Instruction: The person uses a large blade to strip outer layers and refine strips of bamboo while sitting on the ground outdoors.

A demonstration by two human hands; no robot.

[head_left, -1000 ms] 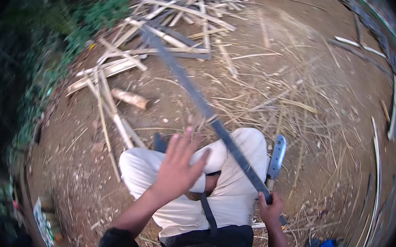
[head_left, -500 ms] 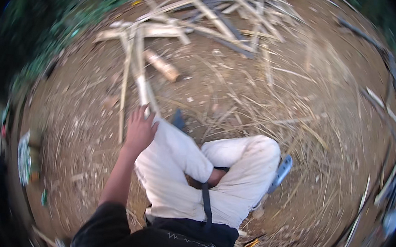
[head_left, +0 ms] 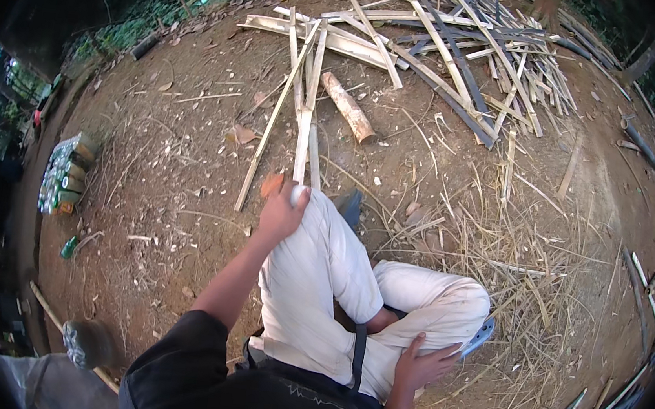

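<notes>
My left hand (head_left: pixel 283 211) is closed round the near end of a pale split bamboo strip (head_left: pixel 303 135), beside my left knee. The strip runs away from me toward other strips, and its end shows between my thumb and fingers. A narrower, loose strip (head_left: pixel 265 142) lies on the ground to its left. My right hand (head_left: pixel 424 365) rests open on my bent right leg (head_left: pixel 444 299), fingers apart and holding nothing. Both legs are in white trousers, and a blue sandal (head_left: pixel 479 337) shows beyond the right leg.
A short, thick log (head_left: pixel 348 108) lies ahead. Behind it spreads a heap of split bamboo (head_left: pixel 453 47). Thin shavings (head_left: pixel 525 279) litter the dirt at right. Packed bottles or cans (head_left: pixel 66 175) stand at left, near a green bottle (head_left: pixel 69 247). Dark poles (head_left: pixel 647 164) edge the right side.
My right hand has come in from the far lower right to rest on my right leg. My left hand keeps hold of the bamboo strip by the knee. The whole view has shifted.
</notes>
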